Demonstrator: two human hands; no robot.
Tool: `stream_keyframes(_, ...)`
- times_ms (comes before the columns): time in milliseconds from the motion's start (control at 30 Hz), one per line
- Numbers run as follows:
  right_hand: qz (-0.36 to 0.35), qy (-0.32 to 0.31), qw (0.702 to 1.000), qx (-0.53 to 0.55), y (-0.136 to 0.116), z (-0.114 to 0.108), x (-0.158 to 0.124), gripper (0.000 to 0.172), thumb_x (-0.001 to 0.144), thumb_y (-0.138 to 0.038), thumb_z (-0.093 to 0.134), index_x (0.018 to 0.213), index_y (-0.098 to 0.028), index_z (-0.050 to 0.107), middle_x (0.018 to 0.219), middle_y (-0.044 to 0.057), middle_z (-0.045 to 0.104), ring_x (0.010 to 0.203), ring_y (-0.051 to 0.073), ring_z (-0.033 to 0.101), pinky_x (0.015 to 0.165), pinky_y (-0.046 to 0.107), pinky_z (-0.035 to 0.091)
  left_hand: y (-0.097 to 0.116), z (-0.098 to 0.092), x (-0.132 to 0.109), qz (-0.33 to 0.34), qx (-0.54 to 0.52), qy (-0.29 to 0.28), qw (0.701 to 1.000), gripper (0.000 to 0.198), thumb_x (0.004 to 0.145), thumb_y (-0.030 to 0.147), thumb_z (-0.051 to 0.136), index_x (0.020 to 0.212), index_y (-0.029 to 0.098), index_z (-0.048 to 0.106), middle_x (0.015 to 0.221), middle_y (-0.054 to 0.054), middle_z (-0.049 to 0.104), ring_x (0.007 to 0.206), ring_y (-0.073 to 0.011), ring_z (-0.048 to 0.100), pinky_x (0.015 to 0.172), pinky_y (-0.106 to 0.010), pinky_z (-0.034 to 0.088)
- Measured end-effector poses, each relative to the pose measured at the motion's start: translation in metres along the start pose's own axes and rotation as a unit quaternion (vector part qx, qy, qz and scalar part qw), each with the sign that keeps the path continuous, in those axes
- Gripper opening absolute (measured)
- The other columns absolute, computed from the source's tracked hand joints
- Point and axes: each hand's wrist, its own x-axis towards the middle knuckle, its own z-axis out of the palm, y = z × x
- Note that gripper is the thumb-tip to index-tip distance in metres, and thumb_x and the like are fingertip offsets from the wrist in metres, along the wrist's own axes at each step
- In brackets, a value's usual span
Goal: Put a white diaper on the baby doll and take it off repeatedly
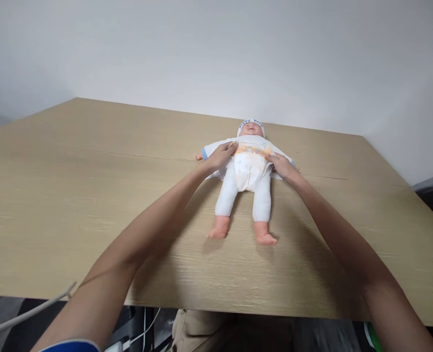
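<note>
While the doll point(262, 200) lies face-up on the counter point(91, 205): diaper point(250, 171) across its hips.
Left hand point(221, 156): fingers curled at the diaper's edge; whether pinching cannot be told.
Right hand point(284, 167): fingers pinching the opposite edge.
Waistband point(252, 150): best kept level, both sides drawn evenly.

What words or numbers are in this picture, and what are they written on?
"Happy Ba..." in blue letters on the white cap of the doll; the last letters are too blurred to be sure of.
Diaper: the marks on its orange band are too small and blurred to read, or to tell if they are words.
I can't read any numbers.
</note>
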Motion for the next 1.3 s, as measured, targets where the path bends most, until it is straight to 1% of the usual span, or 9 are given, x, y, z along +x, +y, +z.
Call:
stream_keyframes(267,0.037,-0.095,0.987,0.128,0.027,0.001,-0.025,0.041,0.093,-0.054,0.074,0.12,-0.023,0.077,0.125,0.009,0.083,0.125,0.031,0.074,0.109,0.043,0.06,0.004,0.003,-0.034,-0.044,-0.014,-0.011,0.999,0.056,0.103,0.068,0.066,0.075,0.022,0.051,0.067,0.0,0.052,0.069,-0.0187,0.052,0.066,-0.031,0.043)
stream_keyframes(433,0.039,-0.126,0.99,0.056,0.027,-0.013,-0.058,0.044,0.094,-0.067,0.075,0.111,-0.026,0.078,0.109,0.006,0.083,0.109,0.032,0.077,0.096,0.045,0.064,0.01,-0.002,-0.066,-0.066,0.025,-0.036,0.997,0.06,0.105,0.071,0.057,0.071,0.023,0.045,0.064,0.002,0.046,0.059,-0.015,0.043,0.058,-0.029,0.035)
stream_keyframes(533,-0.007,-0.065,0.997,-0.029,0.025,-0.019,-0.077,0.045,0.095,-0.07,0.072,0.104,-0.026,0.072,0.093,0.004,0.08,0.091,0.029,0.075,0.082,0.041,0.063,0.012,-0.005,-0.068,-0.04,0.134,-0.013,0.99,0.054,0.111,0.059,0.049,0.07,0.024,0.039,0.063,0.002,0.044,0.06,-0.0161,0.043,0.06,-0.03,0.035)
stream_keyframes(633,-0.056,0.038,0.991,-0.118,0.026,-0.02,-0.102,0.034,0.098,-0.06,0.069,0.104,-0.026,0.067,0.088,0.004,0.077,0.077,0.025,0.071,0.079,0.04,0.06,0.015,-0.01,-0.063,0.02,0.314,0.05,0.948,0.037,0.111,0.042,0.051,0.078,0.025,0.047,0.072,-0.002,0.058,0.074,-0.0226,0.055,0.072,-0.034,0.043)
stream_keyframes(800,-0.12,0.112,0.948,-0.271,0.03,-0.016,-0.135,0.02,0.097,-0.043,0.067,0.105,-0.025,0.065,0.102,0.01,0.078,0.093,0.03,0.073,0.092,0.047,0.056,0.03,-0.001,-0.059,0.145,0.417,0.11,0.89,0.021,0.112,0.036,0.048,0.11,0.022,0.064,0.117,-0.014,0.074,0.113,-0.0332,0.062,0.099,-0.046,0.049)
stream_keyframes(933,-0.082,0.107,0.939,-0.317,0.03,-0.016,-0.137,0.017,0.094,-0.038,0.073,0.095,-0.025,0.063,0.095,0.009,0.076,0.099,0.031,0.072,0.093,0.043,0.053,0.051,0.032,-0.063,0.26,0.391,-0.011,0.883,0.03,0.113,0.046,0.05,0.121,0.023,0.069,0.133,-0.013,0.07,0.126,-0.033,0.058,0.112,-0.049,0.046)
stream_keyframes(1033,-0.009,0.099,0.944,-0.314,0.027,-0.018,-0.135,0.024,0.092,-0.041,0.078,0.087,-0.026,0.06,0.086,0.005,0.073,0.089,0.027,0.071,0.084,0.038,0.051,0.058,0.057,-0.069,0.274,0.398,-0.099,0.87,0.034,0.108,0.054,0.059,0.117,0.023,0.072,0.133,-0.012,0.071,0.129,-0.0359,0.057,0.114,-0.053,0.043)
stream_keyframes(1133,0.041,0.092,0.945,-0.312,0.026,-0.02,-0.135,0.03,0.091,-0.046,0.08,0.082,-0.026,0.061,0.081,0.003,0.072,0.08,0.024,0.067,0.074,0.034,0.045,0.056,0.07,-0.075,0.244,0.426,-0.112,0.864,0.034,0.102,0.055,0.069,0.113,0.023,0.075,0.133,-0.011,0.073,0.13,-0.0393,0.055,0.112,-0.056,0.042)
stream_keyframes(1300,0.032,0.067,0.959,-0.275,0.037,-0.028,-0.135,0.039,0.093,-0.054,0.074,0.071,-0.025,0.059,0.068,0.0,0.064,0.068,0.02,0.057,0.066,0.032,0.038,0.047,0.073,-0.076,0.219,0.435,-0.098,0.868,0.036,0.092,0.053,0.08,0.115,0.025,0.077,0.134,-0.008,0.074,0.131,-0.0407,0.053,0.111,-0.056,0.041)
